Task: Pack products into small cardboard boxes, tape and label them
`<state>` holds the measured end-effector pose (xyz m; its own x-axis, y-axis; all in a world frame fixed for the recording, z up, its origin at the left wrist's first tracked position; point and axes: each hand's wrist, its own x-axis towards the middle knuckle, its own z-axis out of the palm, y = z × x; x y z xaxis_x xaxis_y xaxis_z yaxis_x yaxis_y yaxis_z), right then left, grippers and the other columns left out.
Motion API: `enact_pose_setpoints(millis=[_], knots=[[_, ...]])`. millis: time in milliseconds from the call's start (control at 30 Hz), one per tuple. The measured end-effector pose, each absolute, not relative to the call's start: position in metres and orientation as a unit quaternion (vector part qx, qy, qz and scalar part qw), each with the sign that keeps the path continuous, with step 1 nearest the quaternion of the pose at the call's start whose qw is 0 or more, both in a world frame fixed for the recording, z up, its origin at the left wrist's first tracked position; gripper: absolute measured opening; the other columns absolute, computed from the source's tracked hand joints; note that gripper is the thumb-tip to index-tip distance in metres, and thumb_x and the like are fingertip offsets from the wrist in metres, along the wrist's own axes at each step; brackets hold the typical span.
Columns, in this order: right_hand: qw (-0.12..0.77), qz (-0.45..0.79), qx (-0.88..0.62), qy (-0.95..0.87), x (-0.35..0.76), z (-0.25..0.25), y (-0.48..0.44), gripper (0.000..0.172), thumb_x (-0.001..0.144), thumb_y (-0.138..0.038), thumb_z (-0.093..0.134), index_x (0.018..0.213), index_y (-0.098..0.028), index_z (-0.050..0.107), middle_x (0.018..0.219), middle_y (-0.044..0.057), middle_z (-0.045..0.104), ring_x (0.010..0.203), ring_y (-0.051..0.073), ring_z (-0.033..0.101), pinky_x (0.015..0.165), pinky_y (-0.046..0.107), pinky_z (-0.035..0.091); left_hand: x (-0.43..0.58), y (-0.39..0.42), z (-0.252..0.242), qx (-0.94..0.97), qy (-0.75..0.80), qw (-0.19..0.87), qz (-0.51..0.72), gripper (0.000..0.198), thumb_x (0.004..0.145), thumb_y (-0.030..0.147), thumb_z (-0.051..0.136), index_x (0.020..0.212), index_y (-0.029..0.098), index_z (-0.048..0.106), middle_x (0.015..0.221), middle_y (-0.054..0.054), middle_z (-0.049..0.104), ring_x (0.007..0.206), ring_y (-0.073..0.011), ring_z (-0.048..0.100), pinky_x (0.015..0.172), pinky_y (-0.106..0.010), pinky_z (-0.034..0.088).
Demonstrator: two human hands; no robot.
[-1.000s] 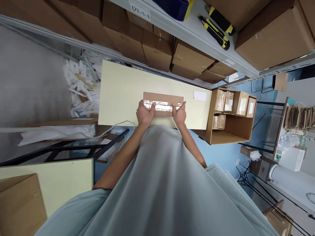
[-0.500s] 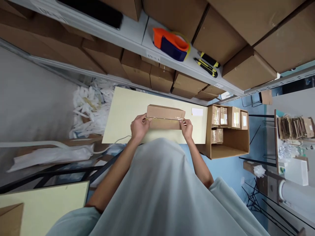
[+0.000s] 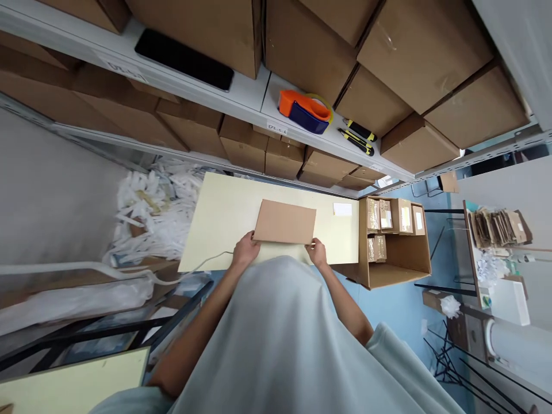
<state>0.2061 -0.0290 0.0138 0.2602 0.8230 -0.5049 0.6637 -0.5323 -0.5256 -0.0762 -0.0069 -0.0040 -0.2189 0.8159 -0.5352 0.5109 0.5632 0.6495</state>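
Cardboard box: a small brown cardboard box (image 3: 284, 222), plain face up, lies at the centre of the frame over the cream table (image 3: 215, 230); whether its underside touches the tabletop cannot be told.
Left hand: the left hand (image 3: 246, 248) pinches the box's lower left corner, fingers curled, forearm running in from the lower left.
Right hand: the right hand (image 3: 317, 252) pinches the lower right corner, some fingers hidden by the box, forearm angled in from the lower right.
Turned face: a second ago shiny tape crossed the upward face, and half a second ago a long seam showed; now plain cardboard does.
White label: a white label (image 3: 342, 209) lies on the table, right of the box.
Open carton: at the table's right end, an open carton (image 3: 363, 241) holds small boxes (image 3: 405, 216), four along the top and more at lower left, some taped or labelled.
Shelf: across the top of the frame, a grey shelf (image 3: 245, 92) bears large cartons (image 3: 310, 52), an orange and blue tape dispenser (image 3: 305, 112) and two utility knives (image 3: 356, 141).
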Motion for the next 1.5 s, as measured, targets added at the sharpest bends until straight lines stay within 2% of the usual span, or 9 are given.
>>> enact_pose_setpoints(millis=[200,333,400,533,667,800,1033,1267,1500], knots=[[0.058,0.401,-0.741,-0.536,0.187,0.023,-0.031,0.026,0.085,-0.002,0.071,0.094,-0.026,0.076,0.098,0.002,0.09,0.091,0.025,0.089,0.089,0.034,0.069,-0.102,0.001,-0.02,0.418,0.772,0.431,0.21,0.074,0.078,0.02,0.07,0.152,0.019,0.069,0.138,-0.021,0.085,0.133,-0.0432,0.081,0.12,-0.058,0.064],[0.085,0.313,-0.725,-0.608,0.193,0.068,0.046,0.026,0.099,-0.011,0.065,0.115,-0.021,0.083,0.134,0.017,0.088,0.126,0.035,0.085,0.12,0.049,0.063,-0.121,0.045,-0.009,0.453,0.747,0.378,0.305,0.075,0.075,0.02,0.069,0.15,0.013,0.071,0.154,-0.027,0.075,0.157,-0.0471,0.066,0.136,-0.059,0.052],[0.135,0.222,-0.704,-0.661,0.19,0.109,0.107,0.034,0.108,-0.021,0.059,0.135,-0.015,0.08,0.149,0.023,0.08,0.143,0.037,0.077,0.13,0.052,0.056,-0.121,0.077,0.017,0.475,0.716,0.371,0.353,0.066,0.079,0.022,0.067,0.144,0.015,0.074,0.156,-0.024,0.075,0.157,-0.0447,0.066,0.139,-0.057,0.05],[0.231,0.034,-0.621,-0.748,0.158,0.206,0.23,0.045,0.111,-0.029,0.055,0.15,-0.013,0.071,0.153,0.025,0.074,0.148,0.037,0.069,0.132,0.055,0.053,-0.101,0.137,0.101,0.519,0.626,0.364,0.455,0.045,0.095,0.029,0.062,0.137,0.023,0.078,0.153,-0.015,0.079,0.15,-0.0367,0.072,0.134,-0.052,0.055],[0.167,-0.006,-0.636,-0.754,0.115,0.262,0.306,0.046,0.103,-0.024,0.063,0.147,-0.012,0.069,0.148,0.026,0.074,0.145,0.04,0.068,0.129,0.06,0.053,-0.074,0.16,0.174,0.546,0.548,0.353,0.526,0.041,0.1,0.028,0.062,0.135,0.024,0.08,0.149,-0.014,0.08,0.144,-0.0329,0.075,0.131,-0.049,0.059],[0.055,0.009,-0.657,-0.752,0.095,0.267,0.332,0.057,0.093,-0.017,0.07,0.149,-0.006,0.065,0.145,0.03,0.077,0.142,0.041,0.072,0.13,0.058,0.053,-0.066,0.137,0.189,0.521,0.517,0.371,0.568,0.038,0.104,0.03,0.061,0.136,0.027,0.081,0.147,-0.012,0.082,0.143,-0.0313,0.076,0.129,-0.049,0.06],[-0.029,0.006,-0.646,-0.763,0.109,0.265,0.348,0.064,0.1,-0.024,0.069,0.158,-0.001,0.057,0.138,0.031,0.082,0.13,0.044,0.081,0.117,0.058,0.062,-0.058,0.076,0.145,0.436,0.553,0.456,0.544,0.034,0.102,0.03,0.061,0.128,0.03,0.081,0.14,-0.011,0.085,0.133,-0.0321,0.082,0.118,-0.049,0.067],[0.012,0.014,-0.623,-0.782,0.118,0.256,0.36,0.061,0.1,-0.026,0.069,0.155,-0.003,0.058,0.133,0.029,0.082,0.124,0.042,0.082,0.116,0.06,0.062,-0.018,0.044,0.134,0.421,0.544,0.488,0.537,0.034,0.104,0.032,0.058,0.128,0.027,0.08,0.138,-0.011,0.086,0.131,-0.0311,0.083,0.12,-0.05,0.066],[0.164,0.034,-0.555,-0.815,0.148,0.226,0.323,0.049,0.112,-0.037,0.063,0.152,-0.008,0.058,0.139,0.03,0.075,0.13,0.039,0.074,0.118,0.057,0.059,0.02,0.01,0.118,0.369,0.58,0.464,0.559,0.033,0.101,0.03,0.058,0.126,0.023,0.079,0.132,-0.011,0.088,0.121,-0.0284,0.086,0.115,-0.05,0.069]])
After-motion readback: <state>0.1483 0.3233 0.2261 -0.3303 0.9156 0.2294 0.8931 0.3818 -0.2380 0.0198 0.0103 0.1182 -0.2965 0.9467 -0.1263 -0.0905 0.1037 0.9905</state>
